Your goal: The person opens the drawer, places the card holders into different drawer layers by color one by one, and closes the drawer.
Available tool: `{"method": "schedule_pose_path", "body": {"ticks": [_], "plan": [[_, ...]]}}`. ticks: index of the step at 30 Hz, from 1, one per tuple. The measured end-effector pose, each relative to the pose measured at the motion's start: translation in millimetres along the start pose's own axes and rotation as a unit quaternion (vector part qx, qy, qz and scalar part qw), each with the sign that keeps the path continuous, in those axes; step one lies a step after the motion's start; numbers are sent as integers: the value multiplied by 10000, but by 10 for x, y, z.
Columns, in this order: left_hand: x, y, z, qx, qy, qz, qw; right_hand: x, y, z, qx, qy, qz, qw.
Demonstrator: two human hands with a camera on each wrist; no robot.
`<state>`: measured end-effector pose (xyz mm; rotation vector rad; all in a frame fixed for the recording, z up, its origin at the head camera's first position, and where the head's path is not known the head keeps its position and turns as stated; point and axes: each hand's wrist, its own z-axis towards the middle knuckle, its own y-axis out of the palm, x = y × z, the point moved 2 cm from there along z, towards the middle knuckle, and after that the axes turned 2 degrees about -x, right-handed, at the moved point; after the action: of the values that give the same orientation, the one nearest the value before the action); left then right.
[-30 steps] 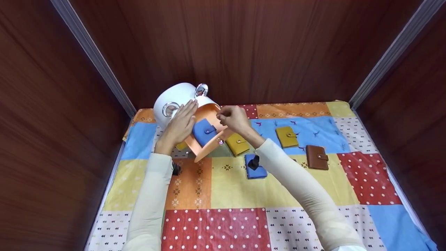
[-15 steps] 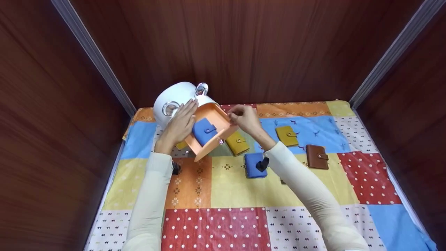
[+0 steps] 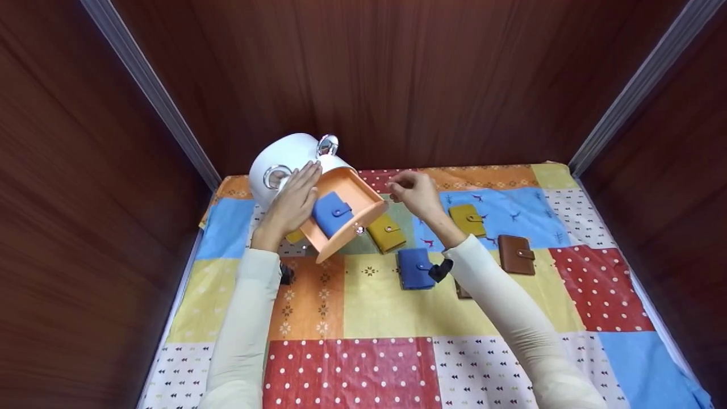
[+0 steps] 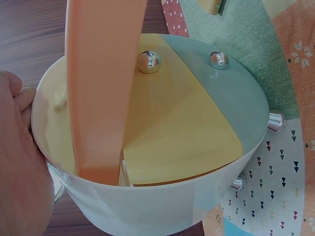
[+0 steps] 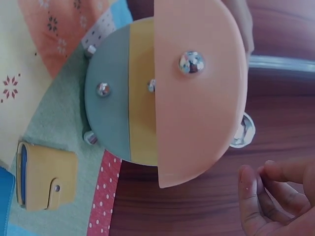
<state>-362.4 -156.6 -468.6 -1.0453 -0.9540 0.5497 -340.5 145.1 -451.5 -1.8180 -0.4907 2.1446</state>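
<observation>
A rounded white drawer box point(image 3: 287, 150) with shiny round ears stands at the back left. Its orange top drawer point(image 3: 356, 188) is pulled out, and a blue snap wallet point(image 3: 328, 211) lies inside. My left hand point(image 3: 292, 201) rests against the box beside the drawer, fingers straight; the left wrist view shows part of that hand point(image 4: 22, 167) at the box's side. To the right of the drawer, my right hand point(image 3: 419, 196) is in the air with loosely bent fingers. In the right wrist view its thumb and fingertips point(image 5: 247, 179) hold nothing.
On the patchwork cloth point(image 3: 352, 375) lie a mustard wallet point(image 3: 387, 234) near the drawer front, a blue wallet point(image 3: 413, 268), another mustard one point(image 3: 467, 220) and a brown one point(image 3: 515, 254). My right forearm partly hides a dark wallet point(image 3: 462, 291). Wooden panels point(image 3: 397, 85) enclose the table.
My right hand has moved right, from over the drawer to beyond its edge, uncovering more of it. The left hand, the box and the blue wallet in the drawer have stayed put.
</observation>
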Motion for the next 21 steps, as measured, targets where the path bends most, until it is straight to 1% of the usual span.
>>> {"method": "schedule_pose_path", "body": {"ticks": [8,15,21], "plan": [[-3,0,1,-20,15,51,10000,114,-123,-53,56,25,-128,9999],[-6,-3,8,72,77,-64,9999,253,-188,-77,65,221,108,9997],[3,-14,-1,7,35,-50,10000,376,-242,-122,69,255,-6,9997]]}}
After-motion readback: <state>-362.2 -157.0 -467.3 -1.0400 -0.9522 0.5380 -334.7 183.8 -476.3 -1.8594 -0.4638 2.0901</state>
